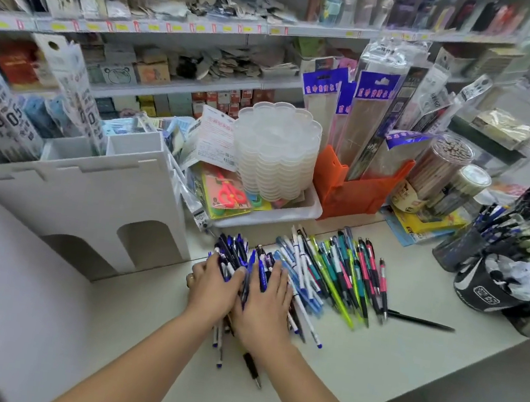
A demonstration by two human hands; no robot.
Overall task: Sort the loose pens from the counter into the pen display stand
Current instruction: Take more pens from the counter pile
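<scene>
Stray pens point(251, 369): nearest me, about three or four stick out below my wrists on the counter point(353, 364), tips toward me; one is black-barrelled.
Left hand point(212, 286): palm down on the left side of the dark-blue pile point(236, 254), fingers spread flat over the barrels, pressing and not curled round anything.
Right hand point(266, 298): the same on the pile's right side, flat and pressing; the two hands sit just beside each other, corralling the heap between them.
Handling: I judge these pens light, stiff and smooth, so they will roll and slip if scooped loosely. Best taken as a bundle round the middle of the barrels, all pointing one way.
Coloured pens point(338, 274): fanned out to the right of my hands, white, blue, green, teal and pink barrels, too many and too overlapped to count exactly; dozens, I would say.
Lone pen point(419, 320): one black pen lies apart at the far right of the fan.
Stand point(88, 198): one white tiered stand at left, just beside the pile, its stepped compartments open at the top; I cannot see any pens in them.
Cups point(473, 245): at right, several already hold pens; I make out at least three.
Bin point(349, 191): one orange bin behind, holding packaged goods.
</scene>
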